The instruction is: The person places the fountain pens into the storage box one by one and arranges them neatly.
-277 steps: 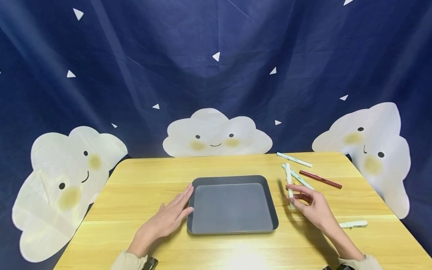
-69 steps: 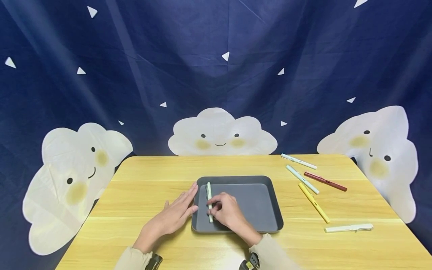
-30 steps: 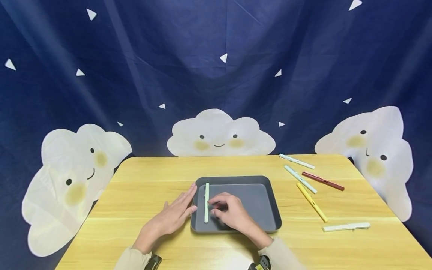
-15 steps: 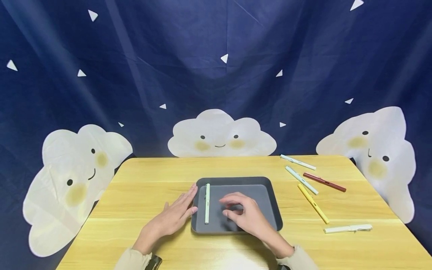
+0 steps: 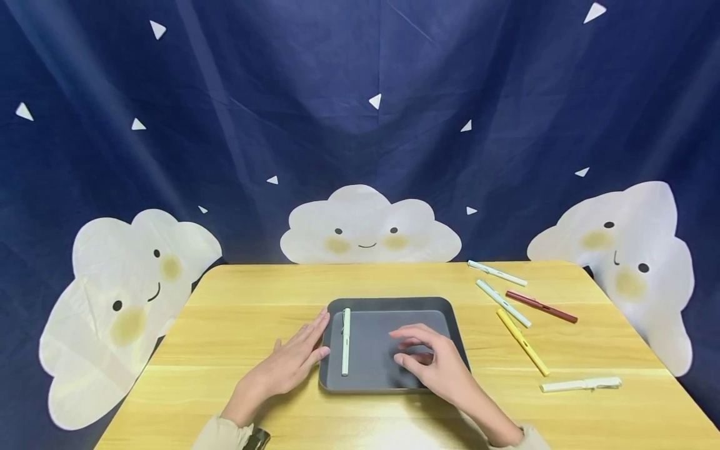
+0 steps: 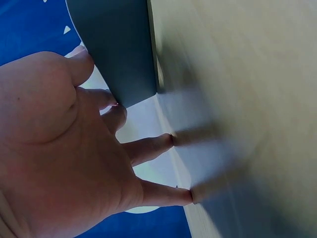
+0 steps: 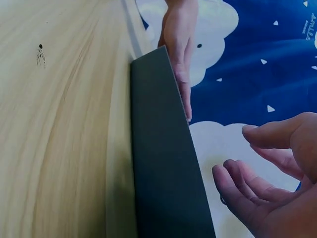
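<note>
Fingers of the right hand [image 5: 433, 364] bend loosely above the tray [image 5: 368, 350], with open air between thumb and fingertips. The left hand [image 5: 284, 367] lies with straight fingers against the tray's left wall; in the left wrist view its fingers are spread, 2 fingertips reaching down to the table [image 5: 253, 322].

I see 1 tray, smooth, matt and dark grey, rectangular with rounded corners and low walls. Inside it is 1 slim pale green pen [image 5: 345, 344], flat and lengthwise near the left wall, its clip toward the far end.

Another 5 pens lie on the wood-grained tabletop right of the tray: a whitish pen [image 5: 497, 273] farthest back, a mint pen [image 5: 503, 303], a glossy dark red pen [image 5: 541, 307], a yellow pen [image 5: 523, 342] just beside the mint, and a white pen [image 5: 581, 384] nearest the person.

Behind, a creased navy cloth [image 5: 315, 125] carries 3 smiling white clouds [image 5: 365, 209] and small white triangles [image 5: 375, 100]. The person wears 2 beige sleeves [image 5: 221, 434].
</note>
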`<state>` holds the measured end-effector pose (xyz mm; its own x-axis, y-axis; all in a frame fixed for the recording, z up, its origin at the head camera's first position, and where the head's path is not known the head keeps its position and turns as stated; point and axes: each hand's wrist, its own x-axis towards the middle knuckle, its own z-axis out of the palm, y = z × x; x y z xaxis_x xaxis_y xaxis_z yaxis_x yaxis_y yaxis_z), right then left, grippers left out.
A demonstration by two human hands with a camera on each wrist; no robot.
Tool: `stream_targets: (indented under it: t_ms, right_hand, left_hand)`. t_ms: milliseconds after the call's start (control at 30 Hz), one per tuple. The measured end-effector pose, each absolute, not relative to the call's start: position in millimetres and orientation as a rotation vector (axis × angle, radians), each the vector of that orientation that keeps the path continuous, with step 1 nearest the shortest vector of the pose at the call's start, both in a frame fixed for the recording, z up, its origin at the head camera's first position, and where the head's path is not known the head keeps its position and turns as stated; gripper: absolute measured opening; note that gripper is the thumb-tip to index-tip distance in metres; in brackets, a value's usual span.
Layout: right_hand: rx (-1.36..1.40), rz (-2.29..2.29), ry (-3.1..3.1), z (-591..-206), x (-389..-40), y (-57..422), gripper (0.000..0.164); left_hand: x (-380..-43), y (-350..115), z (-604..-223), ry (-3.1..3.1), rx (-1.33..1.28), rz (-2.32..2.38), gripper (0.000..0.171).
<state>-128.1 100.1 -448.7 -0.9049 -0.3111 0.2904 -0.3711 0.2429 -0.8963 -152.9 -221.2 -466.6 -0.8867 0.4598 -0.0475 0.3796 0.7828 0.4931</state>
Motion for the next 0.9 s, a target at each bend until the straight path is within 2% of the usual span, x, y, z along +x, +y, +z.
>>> stream_targets:
  t_ms: [433, 900]
  right_hand:
    - [0.689, 1.754, -2.370, -447, -124, 115, 0.032]
    - [0.635, 1.563, -2.372, -445, -114, 156, 0.032]
  left_hand:
    - [-152, -221, -466, 2.809, 0.657, 0.712, 0.066]
    - [-153, -221, -466, 2.808, 0.664, 0.706, 0.066]
